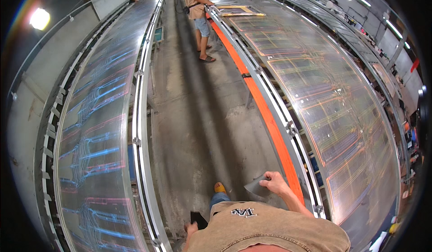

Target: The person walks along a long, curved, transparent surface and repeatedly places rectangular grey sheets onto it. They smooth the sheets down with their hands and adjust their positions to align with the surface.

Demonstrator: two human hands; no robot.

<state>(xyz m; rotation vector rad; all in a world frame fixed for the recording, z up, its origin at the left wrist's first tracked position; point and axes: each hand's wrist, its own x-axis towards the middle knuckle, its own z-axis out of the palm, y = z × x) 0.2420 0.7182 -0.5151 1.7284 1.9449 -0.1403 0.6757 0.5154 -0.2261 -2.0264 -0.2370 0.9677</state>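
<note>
Head view landmark: the orange strip [288, 162] edging the right worktop [369, 220].
Grey sheet [256, 188]: thin, curved, just left of the strip's near end, above the aisle floor [184, 130].
Right hand [275, 183]: fingers pinching the sheet by its right side, beside the strip.
Left hand [191, 227]: farther left of the strip, against a black flat piece [198, 219]; fingers partly hidden, so I cannot tell whether they pinch it.
Co-worker [196, 9]: 1 person, beside the strip's far end.
Good handling: probably a light edge pinch, the 2 pieces kept apart and off the strip, avoiding creases.
</note>
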